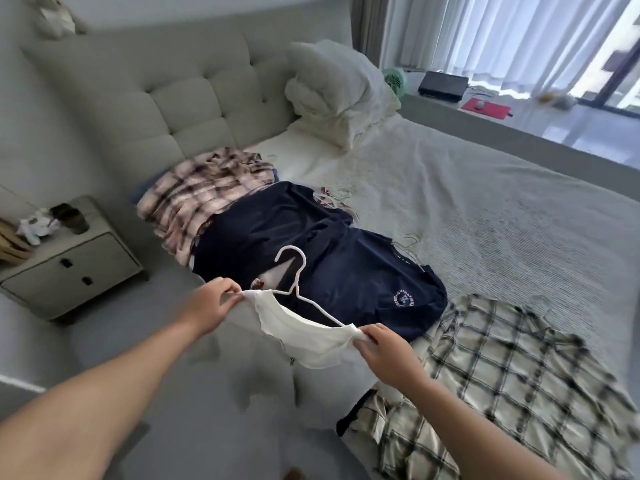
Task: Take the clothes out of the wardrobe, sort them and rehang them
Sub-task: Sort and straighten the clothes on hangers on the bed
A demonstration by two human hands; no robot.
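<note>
Both hands up over the bed edge: left hand [212, 304] pinches one shoulder of the white top [304, 336], right hand [388, 351] grips the other, white hanger [298, 285] threaded through the neckline, navy shirts [311, 251] and plaid shirts [491, 368] spread on the bed [485, 188] behind

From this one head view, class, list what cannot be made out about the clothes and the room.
- White garment: lower part hidden behind the right hand and forearm; its type is unclear.
- Navy shirt: round badge lettering too small and blurred.
- Pink plaid shirt: clothes beneath it mostly covered.
- Nightstand: items on top blurred.
- Wardrobe: not in view.
- Left hand: pinches the garment's shoulder.
</note>
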